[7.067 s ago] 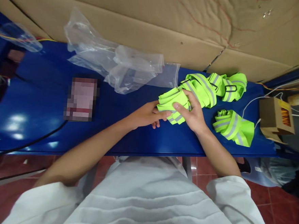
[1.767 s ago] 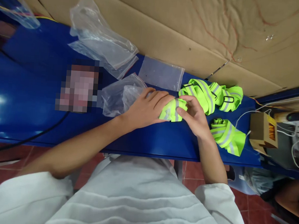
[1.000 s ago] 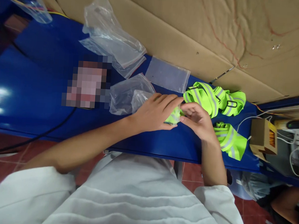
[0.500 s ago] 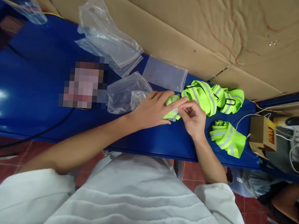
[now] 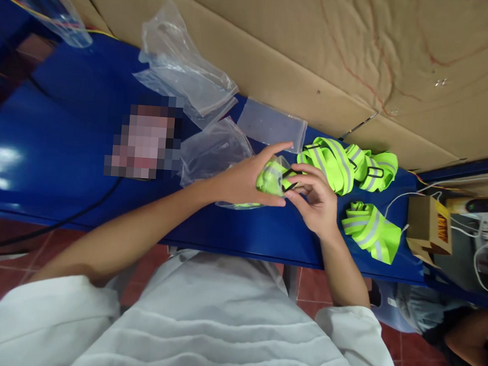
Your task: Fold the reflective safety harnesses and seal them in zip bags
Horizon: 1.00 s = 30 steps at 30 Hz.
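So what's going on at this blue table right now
A person in a white top holds a folded neon-yellow reflective band inside a clear plastic bag above the blue table. The left hand cups the bag, while the right hand pinches at its opening. More folded bands lie to the right, and spare bags sit by the cardboard.

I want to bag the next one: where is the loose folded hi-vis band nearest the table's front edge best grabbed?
Pinch the folded band across its bunched left end, probably coming from above with the right hand. There the layers stack into a compact wad; the right end fans out flat on the blue table and would likely unfold if lifted.
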Tool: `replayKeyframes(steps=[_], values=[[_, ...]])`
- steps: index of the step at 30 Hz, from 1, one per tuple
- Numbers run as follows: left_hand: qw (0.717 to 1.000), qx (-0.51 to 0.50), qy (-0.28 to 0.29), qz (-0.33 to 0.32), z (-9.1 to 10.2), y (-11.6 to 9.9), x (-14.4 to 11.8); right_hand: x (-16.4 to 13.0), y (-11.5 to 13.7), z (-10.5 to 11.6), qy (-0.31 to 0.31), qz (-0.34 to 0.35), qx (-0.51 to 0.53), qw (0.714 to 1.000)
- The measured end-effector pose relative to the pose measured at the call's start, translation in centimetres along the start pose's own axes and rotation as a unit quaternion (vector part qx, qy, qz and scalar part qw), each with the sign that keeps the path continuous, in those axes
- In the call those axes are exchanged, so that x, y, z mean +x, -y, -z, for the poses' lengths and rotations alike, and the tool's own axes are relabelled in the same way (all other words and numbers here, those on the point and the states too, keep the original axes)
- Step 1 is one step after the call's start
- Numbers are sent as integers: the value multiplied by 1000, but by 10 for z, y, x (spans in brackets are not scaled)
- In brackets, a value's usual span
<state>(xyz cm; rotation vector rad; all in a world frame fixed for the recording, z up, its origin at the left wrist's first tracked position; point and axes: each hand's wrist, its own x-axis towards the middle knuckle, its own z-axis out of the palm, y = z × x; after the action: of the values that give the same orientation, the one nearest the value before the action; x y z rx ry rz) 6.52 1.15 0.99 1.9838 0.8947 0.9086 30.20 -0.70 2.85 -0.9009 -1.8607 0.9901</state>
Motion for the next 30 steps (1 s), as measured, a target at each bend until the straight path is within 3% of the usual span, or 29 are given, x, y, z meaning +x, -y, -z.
replayKeyframes(steps=[3,7,14,17,24,27,30], values=[[999,-3,46,-4,1,-1,-1,0,0,-3,-12,13,-43,999],[998,18,60,-21,0,-1,-2,2,1,-3,-4,5,-72,997],[998,-31,49,3,-1,-1,1,-1,9,5,87,80,-131,984],[998,0,62,9,-2,-9,-2,-2,9,4,95,97,-130,982],[972,224,66,-24,-15,-30,-12,0,5,-11,36,73,-92,992],[973,221,57,-29,-17,-31,-12,-2,8,-7,58,64,-60,994],[986,152,54,-27,-15,-30,-12,-5,16,4,111,55,-20,992]])
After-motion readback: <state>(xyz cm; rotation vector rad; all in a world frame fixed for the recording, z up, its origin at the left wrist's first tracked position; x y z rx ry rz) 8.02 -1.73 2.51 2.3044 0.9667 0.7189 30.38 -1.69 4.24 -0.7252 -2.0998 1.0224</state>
